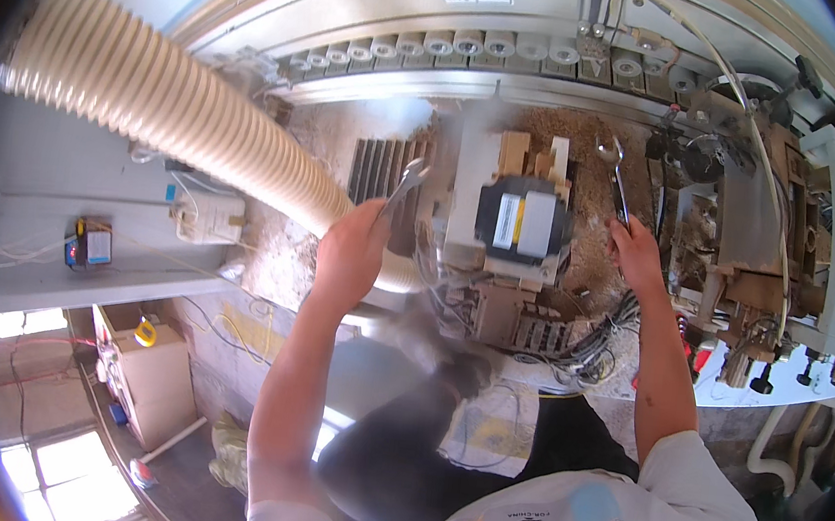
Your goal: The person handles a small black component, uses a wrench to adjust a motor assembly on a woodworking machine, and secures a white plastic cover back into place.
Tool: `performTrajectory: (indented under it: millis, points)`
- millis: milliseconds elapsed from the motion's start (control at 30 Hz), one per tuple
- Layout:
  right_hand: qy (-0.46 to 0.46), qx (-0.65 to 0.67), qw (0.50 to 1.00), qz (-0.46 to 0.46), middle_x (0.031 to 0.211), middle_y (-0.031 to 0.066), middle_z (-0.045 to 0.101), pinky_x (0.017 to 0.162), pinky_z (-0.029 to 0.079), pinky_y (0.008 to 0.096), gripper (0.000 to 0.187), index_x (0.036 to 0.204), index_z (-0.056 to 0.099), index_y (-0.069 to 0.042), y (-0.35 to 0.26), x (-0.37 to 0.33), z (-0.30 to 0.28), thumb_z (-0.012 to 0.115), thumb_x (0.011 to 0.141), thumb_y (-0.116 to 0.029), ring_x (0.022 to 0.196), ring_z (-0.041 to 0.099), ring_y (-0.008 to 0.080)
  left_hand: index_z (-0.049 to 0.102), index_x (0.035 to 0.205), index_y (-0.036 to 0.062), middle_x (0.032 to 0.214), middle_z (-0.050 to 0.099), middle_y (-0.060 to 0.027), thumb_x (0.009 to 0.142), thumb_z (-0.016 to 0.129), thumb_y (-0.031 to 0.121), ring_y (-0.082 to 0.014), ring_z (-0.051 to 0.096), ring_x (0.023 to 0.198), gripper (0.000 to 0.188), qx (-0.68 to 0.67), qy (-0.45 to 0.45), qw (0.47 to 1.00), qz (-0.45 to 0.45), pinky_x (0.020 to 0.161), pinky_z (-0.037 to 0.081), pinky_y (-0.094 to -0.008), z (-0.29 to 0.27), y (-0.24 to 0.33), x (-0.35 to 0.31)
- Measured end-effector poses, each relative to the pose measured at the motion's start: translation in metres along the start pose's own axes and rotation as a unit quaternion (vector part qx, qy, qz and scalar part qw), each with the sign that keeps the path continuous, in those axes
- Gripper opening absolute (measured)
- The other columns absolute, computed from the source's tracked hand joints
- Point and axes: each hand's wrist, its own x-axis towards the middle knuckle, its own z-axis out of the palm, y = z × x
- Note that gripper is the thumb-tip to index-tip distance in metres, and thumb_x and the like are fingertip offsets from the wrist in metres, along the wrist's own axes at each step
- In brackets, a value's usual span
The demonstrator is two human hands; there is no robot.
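Observation:
My left hand (351, 250) is closed round the handle of an open-ended wrench (407, 181), whose jaw points up and to the right. In my right hand (636, 253) is a second wrench (620, 180), held upright with its open jaw at the far end. Between the two hands sits a machine unit with a dark motor-like block (522, 220) bearing pale labels. Sawdust lies around it. My left hand is nearest to a ribbed cream hose (201, 109) and a dark finned part (376, 171). Both wrenches appear apart from the machine.
A row of rollers (469, 42) runs along the far side. Machine parts (754, 213) with knobs crowd the right. Loose cables (590, 347) lie near the front edge. At lower left stands a cabinet (150, 380) with a yellow tape measure (145, 332) on it.

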Motion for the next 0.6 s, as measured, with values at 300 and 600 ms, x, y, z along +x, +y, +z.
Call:
performTrajectory:
  millis: [300,600]
  points:
    - [-0.011,-0.045,0.998,-0.031,0.078,0.003,0.065,0.066,0.045,0.0289,0.027,0.116,0.067,-0.003,0.005,0.002,0.011,0.056,0.105,-0.026,0.07,0.058,0.0103,0.07,0.117,0.0209,0.104,0.07,-0.0021,0.097,0.054,0.015,-0.0259,0.064,0.107,0.026,0.348,0.106,0.918,0.158,0.107,0.036,-0.0548,0.034,0.009,0.155]
    - [-0.044,-0.109,0.988,-0.102,0.083,0.0051,0.067,0.075,0.049,0.0305,0.028,0.119,0.067,-0.002,0.01,0.048,0.004,0.058,0.105,-0.023,0.079,0.061,0.013,0.072,0.115,0.0219,0.104,0.069,0.0006,0.097,0.057,0.013,-0.0246,0.062,0.108,0.024,0.222,0.056,0.949,0.215,0.112,0.032,-0.0611,0.071,-0.031,0.198]
